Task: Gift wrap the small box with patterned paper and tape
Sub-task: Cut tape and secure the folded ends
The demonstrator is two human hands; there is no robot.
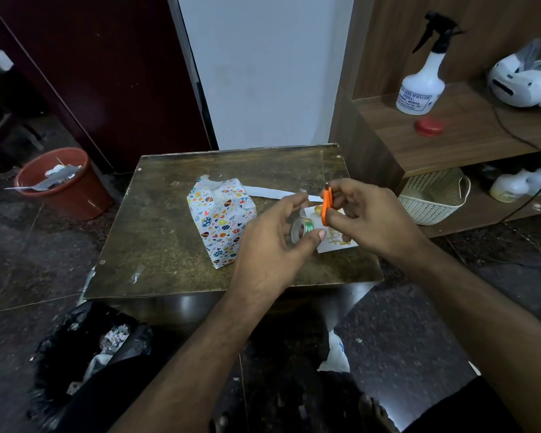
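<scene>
One box [221, 220] on the low brown table [156, 245], and it's wrapped in white paper printed with coloured eggs and hearts, standing upright a little left of the table's middle. Its top end shows folded flaps. One box, no second.

Two hands over the table, both to the right of the box and clear of it. The left hand [272, 242] has its fingers and thumb curled round one roll of clear tape [300, 230], with a green core showing inside. The right hand [366, 214] pinches one small orange cutter [326, 206], held upright just beside the roll. Whether the blade touches the tape, I can't tell from here.

Under the hands lies one white card [341, 242] with yellow marks on it. Behind them, one long white paper strip [272, 192] lies flat on the table, running out from the box's right side.

Around the room: one red bucket [66, 189] on the floor at left, scraps of paper in it. One black bin bag [85, 354] near the table's front left corner. On the wooden shelf at right, one white spray bottle [422, 85] with a black trigger, and one red lid [429, 126] just in front of it. One cream basket [434, 198] sits on the lower shelf.
</scene>
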